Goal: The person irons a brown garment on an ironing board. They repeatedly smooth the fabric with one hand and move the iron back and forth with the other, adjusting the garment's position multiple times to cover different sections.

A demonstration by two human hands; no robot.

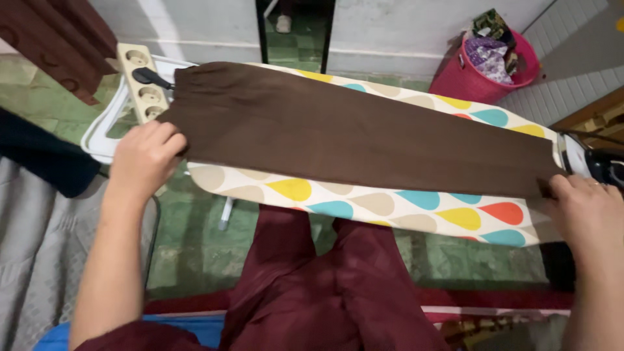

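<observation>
Flat, the brown cloth (364, 140) lies smooth, both ends gripped by hands.

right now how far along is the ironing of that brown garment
Done: the brown garment lies flat along the ironing board. In hand: left hand and right hand hold its two ends. Left, seemingly: pressing, since the iron sits untouched at the board's end.

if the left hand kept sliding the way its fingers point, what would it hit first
The left hand points up and right along the edge of the brown cloth. Just beyond lies the cream power strip with its black plug, probably first, though depth is unclear.
</observation>
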